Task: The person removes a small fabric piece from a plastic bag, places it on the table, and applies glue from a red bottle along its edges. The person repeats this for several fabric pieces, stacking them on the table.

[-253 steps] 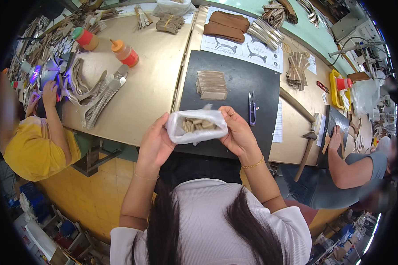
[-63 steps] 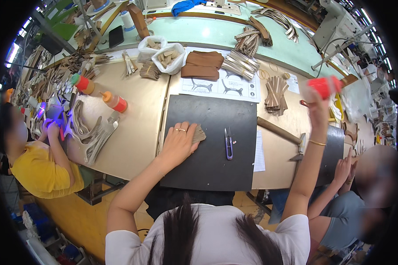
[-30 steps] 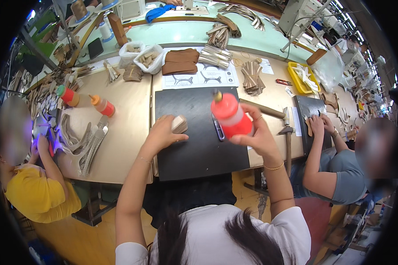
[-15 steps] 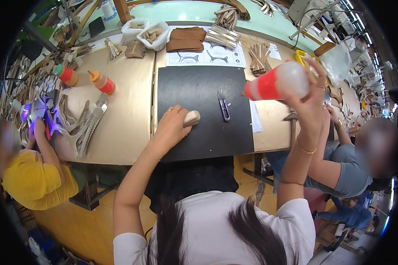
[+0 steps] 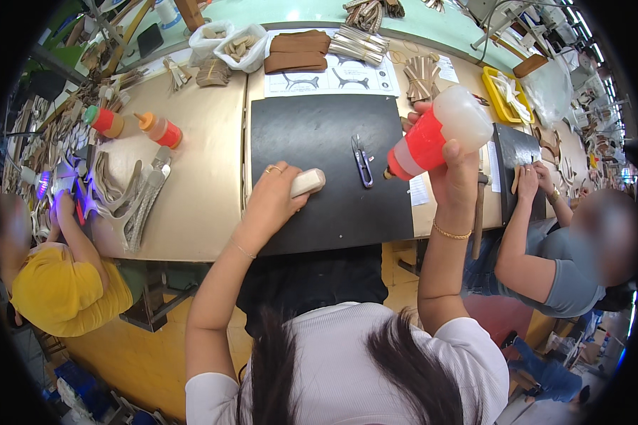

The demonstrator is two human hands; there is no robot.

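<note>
My left hand (image 5: 271,200) is closed around a small stack of pale beige, round-ended pieces (image 5: 308,183), held over the left part of a black mat (image 5: 319,219). Tilted nozzle-down, a translucent squeeze bottle with a red label (image 5: 424,143) is gripped in my right hand (image 5: 455,166) over the mat's right edge. Its dark tip points down and left. Between the two hands, a pair of thread snips (image 5: 362,164) lies on the mat.
Brown strips (image 5: 296,53) and bundled pieces lie on a printed sheet (image 5: 333,83) beyond the mat. Two bags of pieces (image 5: 239,48) stand far left. Left are two bottles (image 5: 157,129); right, a hammer (image 5: 479,205) and yellow tray (image 5: 507,106). Co-workers sit on both sides.
My right hand has brought the bottle left and lower, its nozzle now tipped further down. The stack in my left hand has turned slightly, showing more of its top face.
</note>
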